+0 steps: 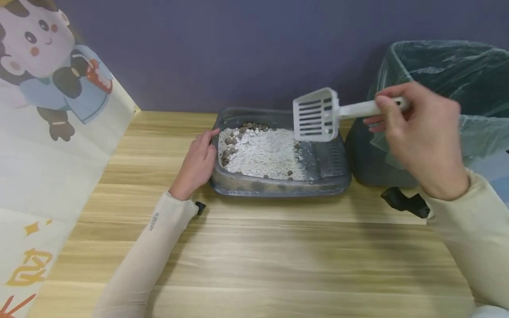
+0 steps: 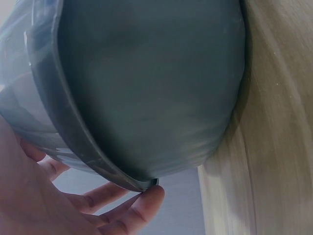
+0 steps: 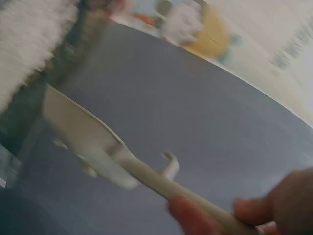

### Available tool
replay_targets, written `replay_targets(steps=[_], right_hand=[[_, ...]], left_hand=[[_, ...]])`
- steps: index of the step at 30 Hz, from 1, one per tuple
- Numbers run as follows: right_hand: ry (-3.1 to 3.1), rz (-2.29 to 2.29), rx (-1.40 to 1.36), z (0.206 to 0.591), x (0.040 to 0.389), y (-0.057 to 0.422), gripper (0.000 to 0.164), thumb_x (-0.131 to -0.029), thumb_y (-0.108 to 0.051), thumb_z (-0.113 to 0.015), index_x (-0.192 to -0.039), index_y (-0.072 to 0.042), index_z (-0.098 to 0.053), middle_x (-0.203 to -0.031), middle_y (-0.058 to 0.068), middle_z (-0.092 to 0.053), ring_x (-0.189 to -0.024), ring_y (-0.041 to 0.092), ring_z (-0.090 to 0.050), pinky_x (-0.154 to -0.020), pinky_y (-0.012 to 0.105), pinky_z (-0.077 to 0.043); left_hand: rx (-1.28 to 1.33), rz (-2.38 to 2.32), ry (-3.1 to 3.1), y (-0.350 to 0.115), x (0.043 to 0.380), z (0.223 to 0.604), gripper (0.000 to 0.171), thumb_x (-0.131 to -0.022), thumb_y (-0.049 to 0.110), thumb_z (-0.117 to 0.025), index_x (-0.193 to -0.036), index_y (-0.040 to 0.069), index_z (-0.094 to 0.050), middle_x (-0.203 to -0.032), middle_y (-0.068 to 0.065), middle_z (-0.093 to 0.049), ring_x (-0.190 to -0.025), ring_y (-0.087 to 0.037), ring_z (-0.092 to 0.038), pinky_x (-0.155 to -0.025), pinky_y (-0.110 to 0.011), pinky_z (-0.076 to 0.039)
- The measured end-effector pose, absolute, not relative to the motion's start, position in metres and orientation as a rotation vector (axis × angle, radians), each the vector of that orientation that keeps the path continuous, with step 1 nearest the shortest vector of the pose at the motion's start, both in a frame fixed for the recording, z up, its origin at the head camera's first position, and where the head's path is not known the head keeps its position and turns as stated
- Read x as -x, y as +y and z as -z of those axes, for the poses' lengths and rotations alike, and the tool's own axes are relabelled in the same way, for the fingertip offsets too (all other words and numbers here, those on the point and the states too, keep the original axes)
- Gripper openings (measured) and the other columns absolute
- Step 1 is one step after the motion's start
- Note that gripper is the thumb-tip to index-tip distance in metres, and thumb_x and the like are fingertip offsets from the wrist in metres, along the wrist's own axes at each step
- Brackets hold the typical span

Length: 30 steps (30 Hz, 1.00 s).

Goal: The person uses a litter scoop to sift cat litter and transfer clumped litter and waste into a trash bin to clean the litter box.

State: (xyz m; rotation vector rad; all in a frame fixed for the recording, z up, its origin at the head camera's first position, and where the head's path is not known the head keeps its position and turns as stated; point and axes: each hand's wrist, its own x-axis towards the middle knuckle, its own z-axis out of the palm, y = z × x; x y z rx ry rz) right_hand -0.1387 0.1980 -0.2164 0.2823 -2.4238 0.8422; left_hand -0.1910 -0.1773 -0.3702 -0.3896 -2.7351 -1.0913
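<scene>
A grey litter box (image 1: 278, 189) stands on the wood-look surface, holding white litter (image 1: 270, 150) with brown clumps (image 1: 230, 141) mostly along its left and back sides. My left hand (image 1: 197, 161) rests on the box's left rim; in the left wrist view its fairly straight fingers (image 2: 129, 215) touch that rim. With thumb and fingers, my right hand (image 1: 423, 132) grips the handle of a white slotted litter scoop (image 1: 316, 115). The scoop is raised above the box's right part, its slotted face toward the head camera. In the blurred right wrist view, the scoop (image 3: 88, 132) appears side-on.
A dark bin (image 1: 381, 154) with a clear plastic liner (image 1: 441, 66) stands right of the box, partly behind my right hand. Behind the box rises a blue-grey wall (image 1: 222, 53). A white panel with cartoon pictures (image 1: 43, 154) borders the left side.
</scene>
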Motion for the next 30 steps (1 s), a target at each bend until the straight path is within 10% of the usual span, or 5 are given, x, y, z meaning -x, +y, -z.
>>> replay_targets(steps=[5,11,22,30], right_hand=[[-2.887,-0.67,-0.358,0.231,0.154,0.192,0.028,-0.099,-0.02,-0.049,-0.112,0.002,-0.061,-0.086,0.018,-0.068,-0.067,0.024,-0.066,-0.046,0.02,-0.047],[-3.15,-0.525,-0.516,0.238,0.176,0.195,0.032,-0.098,-0.027,-0.05,-0.116,-0.003,-0.062,-0.066,0.006,-0.064,-0.055,0.016,-0.06,-0.044,0.034,-0.044],[-3.463,-0.404,-1.021,0.271,0.194,0.184,0.038,-0.092,-0.016,-0.062,-0.127,-0.004,-0.059,-0.105,0.006,-0.067,-0.057,0.013,-0.052,-0.052,0.033,-0.042],[-3.245,-0.479,-1.276,0.315,0.188,0.144,0.025,-0.095,-0.02,-0.057,-0.116,-0.008,-0.064,-0.069,-0.005,-0.056,-0.048,0.01,-0.04,-0.053,0.03,-0.038]], left_hand=[[0.386,1.081,-2.735,-0.175,0.191,0.371,0.046,-0.1,0.021,-0.029,-0.144,0.013,-0.037,-0.141,-0.015,-0.039,-0.129,-0.03,-0.035,-0.107,-0.045,-0.028],[0.388,1.079,-2.731,-0.175,0.191,0.371,0.046,-0.1,0.02,-0.029,-0.144,0.012,-0.037,-0.14,-0.014,-0.04,-0.128,-0.03,-0.036,-0.106,-0.045,-0.029],[0.378,1.083,-2.745,-0.177,0.192,0.37,0.046,-0.1,0.022,-0.028,-0.145,0.013,-0.036,-0.143,-0.013,-0.038,-0.13,-0.029,-0.034,-0.107,-0.045,-0.028],[0.372,1.059,-2.727,-0.175,0.193,0.371,0.046,-0.099,0.02,-0.028,-0.143,0.01,-0.038,-0.143,-0.011,-0.039,-0.127,-0.03,-0.036,-0.106,-0.044,-0.029]])
